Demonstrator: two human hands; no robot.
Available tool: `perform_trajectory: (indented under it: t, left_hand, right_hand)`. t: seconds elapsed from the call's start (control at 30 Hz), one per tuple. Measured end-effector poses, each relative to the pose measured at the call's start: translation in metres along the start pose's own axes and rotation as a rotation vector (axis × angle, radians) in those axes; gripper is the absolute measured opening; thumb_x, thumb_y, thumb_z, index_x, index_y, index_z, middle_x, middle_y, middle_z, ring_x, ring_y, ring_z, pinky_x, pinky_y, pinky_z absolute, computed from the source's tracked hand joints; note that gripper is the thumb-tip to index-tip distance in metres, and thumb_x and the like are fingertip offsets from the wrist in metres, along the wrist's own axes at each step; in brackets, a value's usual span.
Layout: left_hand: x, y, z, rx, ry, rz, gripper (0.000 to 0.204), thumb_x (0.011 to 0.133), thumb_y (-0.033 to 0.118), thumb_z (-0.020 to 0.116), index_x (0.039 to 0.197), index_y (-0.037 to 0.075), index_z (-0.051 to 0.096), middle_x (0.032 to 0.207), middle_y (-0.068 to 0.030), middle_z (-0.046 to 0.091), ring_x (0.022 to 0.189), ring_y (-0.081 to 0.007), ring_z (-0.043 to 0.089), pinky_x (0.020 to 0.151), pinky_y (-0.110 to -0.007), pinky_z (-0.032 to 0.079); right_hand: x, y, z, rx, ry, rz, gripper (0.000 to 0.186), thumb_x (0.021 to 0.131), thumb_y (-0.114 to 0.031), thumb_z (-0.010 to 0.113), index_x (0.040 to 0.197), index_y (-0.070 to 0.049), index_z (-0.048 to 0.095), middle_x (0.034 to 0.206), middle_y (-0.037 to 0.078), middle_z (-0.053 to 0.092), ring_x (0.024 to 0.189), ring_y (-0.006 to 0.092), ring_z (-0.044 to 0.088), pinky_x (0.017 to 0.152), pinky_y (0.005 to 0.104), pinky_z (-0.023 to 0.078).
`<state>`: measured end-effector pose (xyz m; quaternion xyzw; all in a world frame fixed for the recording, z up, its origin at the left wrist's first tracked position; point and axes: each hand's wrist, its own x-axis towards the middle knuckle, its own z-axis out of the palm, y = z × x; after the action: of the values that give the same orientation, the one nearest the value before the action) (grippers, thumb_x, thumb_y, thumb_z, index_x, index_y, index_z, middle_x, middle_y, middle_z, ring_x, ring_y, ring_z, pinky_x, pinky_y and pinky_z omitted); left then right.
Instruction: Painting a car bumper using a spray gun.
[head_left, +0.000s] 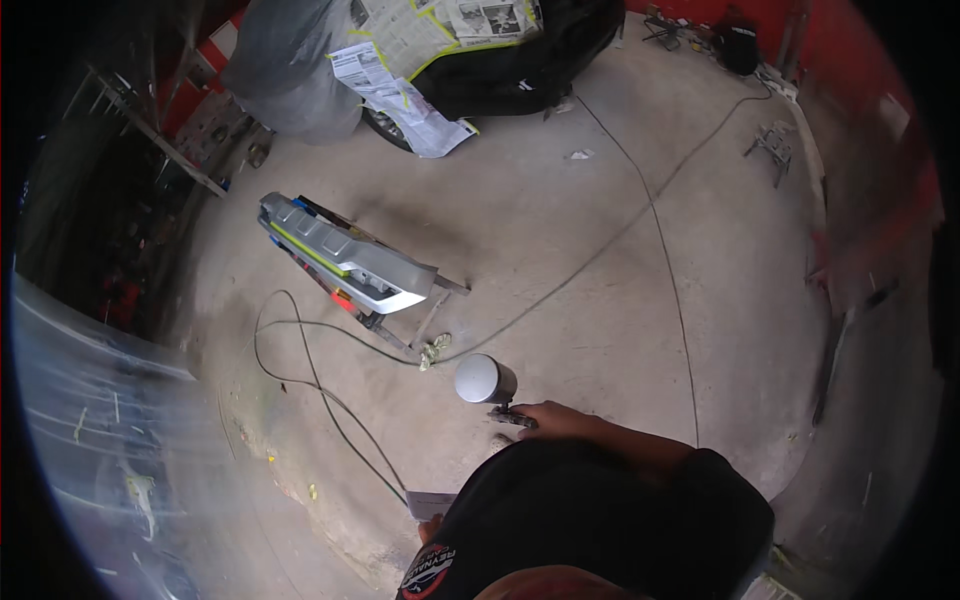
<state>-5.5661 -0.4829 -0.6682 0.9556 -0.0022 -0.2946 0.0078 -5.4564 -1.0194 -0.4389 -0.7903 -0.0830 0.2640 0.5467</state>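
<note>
A paint spray gun (513,417) with a silver-lidded cup (477,379) on top is in my right hand (543,420), whose fingers wrap round its grip. Close to my body at lower left, my left hand (430,527) grips a flat pale card (429,504); my dark shirt hides part of this hand. Ahead and to the left, a silver-grey car bumper (360,262) lies on a low stand (437,312), apart from both hands. A strip of yellow-green masking tape (300,247) runs along the bumper.
A dark hose (345,400) loops over the concrete floor (560,330), and a thin cable (672,270) crosses it. Crumpled tape (434,350) lies by the stand. Farther off stands a car (490,80) masked with newspaper and plastic sheet. Clear plastic sheeting (100,430) hangs at left.
</note>
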Motion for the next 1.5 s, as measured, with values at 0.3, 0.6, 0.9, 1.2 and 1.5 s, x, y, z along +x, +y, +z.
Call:
perform_trajectory:
  t: [0.3,0.6,0.9,1.2,1.5]
  left_hand:
    - [0.014,0.022,-0.029,-0.915,0.015,-0.544,0.035,0.084,0.03,0.063,0.095,-0.003,0.064,0.078,-0.0153,0.066,0.074,-0.0276,0.065,0.067,-0.04,0.05]
    - [0.025,0.021,-0.032,-0.926,0.026,-0.502,0.032,0.083,0.029,0.065,0.089,-0.003,0.064,0.077,-0.0143,0.067,0.072,-0.0257,0.064,0.066,-0.04,0.049]
    - [0.032,0.014,-0.021,-0.966,0.061,-0.476,0.031,0.082,0.028,0.067,0.082,-0.003,0.065,0.076,-0.0132,0.067,0.07,-0.0237,0.063,0.064,-0.04,0.048]
    - [0.043,-0.002,0.014,-1.087,0.144,-0.429,0.03,0.08,0.027,0.069,0.076,-0.003,0.065,0.074,-0.0122,0.068,0.067,-0.0218,0.062,0.063,-0.039,0.046]
    - [0.017,0.041,-0.046,-0.899,0.039,-0.554,0.037,0.08,0.028,0.063,0.079,-0.009,0.063,0.077,-0.0173,0.068,0.069,-0.0284,0.062,0.066,-0.044,0.045]
  right_hand:
    - [-0.006,0.028,0.014,0.041,0.091,-0.014,0.059,0.079,-0.03,0.066,0.132,-0.011,0.05,0.091,0.016,0.066,0.089,0.0332,0.064,0.078,0.0437,0.049]
    - [-0.018,0.016,0.005,0.034,0.087,0.021,0.059,0.083,-0.028,0.066,0.135,-0.008,0.048,0.095,0.018,0.066,0.091,0.0332,0.064,0.08,0.0417,0.048]
    - [-0.016,0.019,0.004,0.029,0.06,0.037,0.063,0.082,-0.028,0.066,0.138,-0.008,0.045,0.094,0.018,0.066,0.09,0.0339,0.064,0.08,0.0424,0.048]
    - [-0.01,0.026,0.013,0.016,0.11,0.026,0.057,0.078,-0.029,0.067,0.13,-0.011,0.051,0.091,0.015,0.066,0.09,0.0336,0.064,0.079,0.044,0.049]
    - [-0.014,0.024,0.012,0.029,0.128,0.055,0.057,0.078,-0.03,0.067,0.129,-0.011,0.052,0.093,0.016,0.067,0.089,0.0344,0.065,0.079,0.0438,0.05]
